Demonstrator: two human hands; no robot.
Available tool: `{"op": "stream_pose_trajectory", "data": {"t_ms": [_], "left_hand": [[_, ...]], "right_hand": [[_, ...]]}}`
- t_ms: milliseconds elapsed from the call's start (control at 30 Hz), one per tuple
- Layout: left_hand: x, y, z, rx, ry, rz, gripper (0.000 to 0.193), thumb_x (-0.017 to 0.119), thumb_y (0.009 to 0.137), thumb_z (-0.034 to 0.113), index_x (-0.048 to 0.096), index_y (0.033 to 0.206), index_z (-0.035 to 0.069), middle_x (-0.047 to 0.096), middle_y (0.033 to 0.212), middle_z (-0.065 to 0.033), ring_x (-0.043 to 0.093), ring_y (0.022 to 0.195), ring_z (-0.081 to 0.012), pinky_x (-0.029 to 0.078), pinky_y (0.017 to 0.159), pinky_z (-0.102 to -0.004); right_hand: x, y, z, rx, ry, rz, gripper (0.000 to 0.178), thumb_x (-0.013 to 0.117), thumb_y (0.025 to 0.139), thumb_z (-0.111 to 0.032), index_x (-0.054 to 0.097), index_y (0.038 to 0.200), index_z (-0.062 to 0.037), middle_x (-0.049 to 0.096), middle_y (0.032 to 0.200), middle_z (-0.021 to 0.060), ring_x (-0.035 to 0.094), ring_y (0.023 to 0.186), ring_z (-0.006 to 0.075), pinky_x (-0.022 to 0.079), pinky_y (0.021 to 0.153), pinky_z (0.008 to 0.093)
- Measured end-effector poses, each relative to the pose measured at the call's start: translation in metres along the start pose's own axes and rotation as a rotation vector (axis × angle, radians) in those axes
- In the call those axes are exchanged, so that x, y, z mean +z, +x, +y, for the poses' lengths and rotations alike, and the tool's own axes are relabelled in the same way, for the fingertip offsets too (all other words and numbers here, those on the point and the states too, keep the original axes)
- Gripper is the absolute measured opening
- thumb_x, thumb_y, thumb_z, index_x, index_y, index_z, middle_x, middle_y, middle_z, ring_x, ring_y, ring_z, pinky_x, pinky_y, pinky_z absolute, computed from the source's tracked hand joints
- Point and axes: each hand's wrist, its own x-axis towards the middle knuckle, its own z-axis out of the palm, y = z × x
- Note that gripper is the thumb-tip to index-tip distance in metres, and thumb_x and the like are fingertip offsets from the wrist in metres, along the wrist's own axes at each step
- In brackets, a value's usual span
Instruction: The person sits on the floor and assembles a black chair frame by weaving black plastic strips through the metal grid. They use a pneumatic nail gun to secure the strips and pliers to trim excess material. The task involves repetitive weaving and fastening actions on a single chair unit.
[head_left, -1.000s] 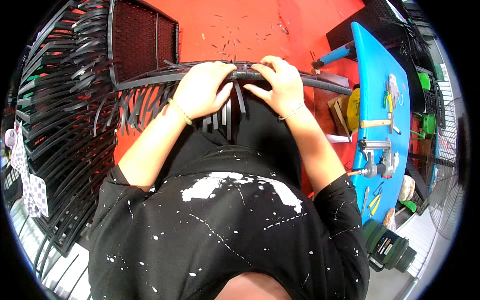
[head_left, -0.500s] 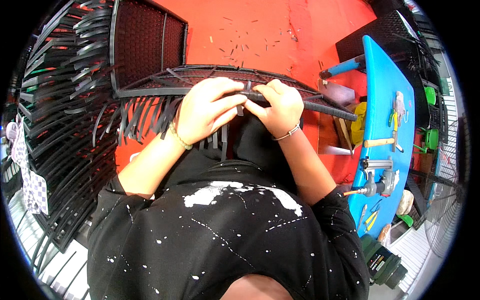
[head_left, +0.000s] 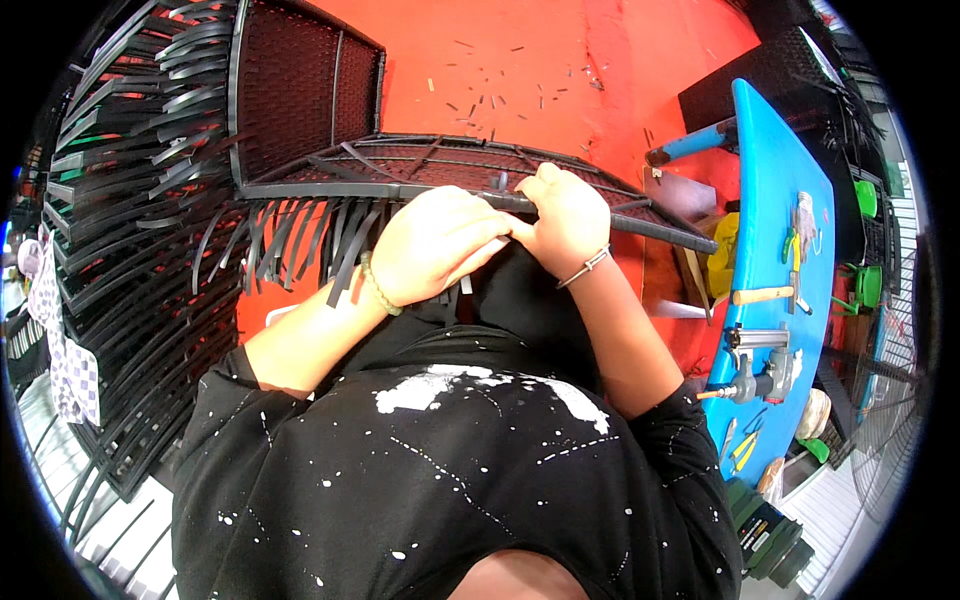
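Note:
A black woven furniture frame [head_left: 330,189] lies across my lap, its long padded rail running left to right. Flat black plastic strips [head_left: 347,228] dangle from the rail beside my left hand [head_left: 440,245]. That hand is closed just below the rail, fingers pressed together; whatever they pinch is hidden. My right hand [head_left: 568,222] wraps over the rail, its fingertips on top and its thumb against the left fingers. A short strip end pokes up behind the rail between the hands. At the left, a woven panel [head_left: 285,85] rises from the frame.
Many long black strips [head_left: 130,250] fan out at the left. On the right, a blue table [head_left: 745,180] carries a hammer [head_left: 765,296], an air stapler [head_left: 765,365], a glove and pliers [head_left: 745,450]. Strip scraps litter the red floor [head_left: 560,50]. A fan stands far right.
My left hand has moved right and down, from on top of the rail to below it, close against the right hand. The right hand stays at the rail. The view has shifted slightly.

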Motion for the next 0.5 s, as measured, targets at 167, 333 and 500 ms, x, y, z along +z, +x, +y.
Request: {"op": "stream_pose_trajectory", "data": {"t_ms": [167,333,500], "left_hand": [[0.016,-0.003,0.003,-0.046,-0.069,0.047,0.016,0.068,0.091,0.006,0.067,0.105,0.000,0.070,0.101,-0.0145,0.069,0.091,-0.0334,0.056,0.083,-0.0396],[0.027,-0.002,0.004,-0.140,-0.092,0.049,0.012,0.064,0.093,0.005,0.065,0.103,0.000,0.069,0.098,-0.0150,0.068,0.091,-0.0336,0.055,0.082,-0.0405],[0.039,-0.004,0.013,-0.297,-0.218,0.099,0.011,0.059,0.098,0.008,0.063,0.100,-0.002,0.065,0.090,-0.0157,0.064,0.084,-0.0348,0.053,0.078,-0.0408]], "right_hand": [[-0.001,0.006,0.004,-0.030,-0.015,-0.108,0.037,0.082,0.075,-0.036,0.071,0.096,-0.0074,0.064,0.094,0.0109,0.065,0.094,0.0294,0.055,0.083,0.0404],[-0.002,0.013,0.013,-0.133,-0.016,-0.155,0.038,0.082,0.075,-0.031,0.069,0.100,-0.0069,0.065,0.096,0.0128,0.066,0.096,0.0308,0.054,0.085,0.0414],[0.001,0.014,0.015,-0.148,-0.024,-0.152,0.036,0.083,0.072,-0.027,0.067,0.097,-0.0069,0.066,0.095,0.0130,0.066,0.094,0.0315,0.054,0.084,0.0418]]}}
